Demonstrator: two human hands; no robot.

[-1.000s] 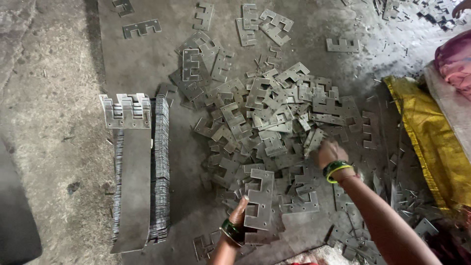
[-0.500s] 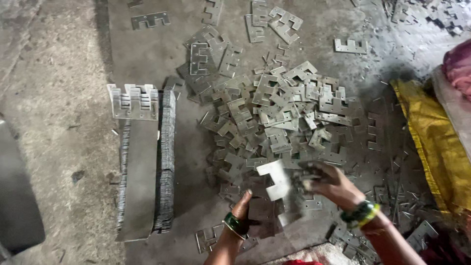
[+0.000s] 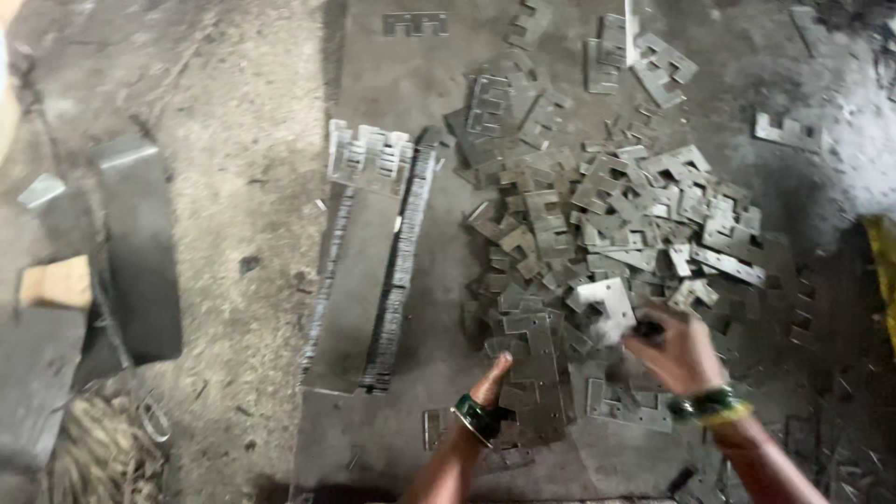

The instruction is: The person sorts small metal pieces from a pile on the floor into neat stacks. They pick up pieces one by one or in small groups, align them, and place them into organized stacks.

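Down on the floor, your right hand (image 3: 686,350) pinches one pale notched metal plate (image 3: 607,306) between its fingers, lifted just above the near edge of the big heap of plates (image 3: 607,219), too many to count. Your left hand (image 3: 492,383) lies on a small stack of plates (image 3: 534,373) at the heap's near left side, thumb out; whether its fingers grip cannot be told. Left of the heap run two long packed rows of plates on edge (image 3: 403,271), one flat sheet (image 3: 350,289) between them. Beyond the heap, some loose plates (image 3: 658,61) lie scattered.
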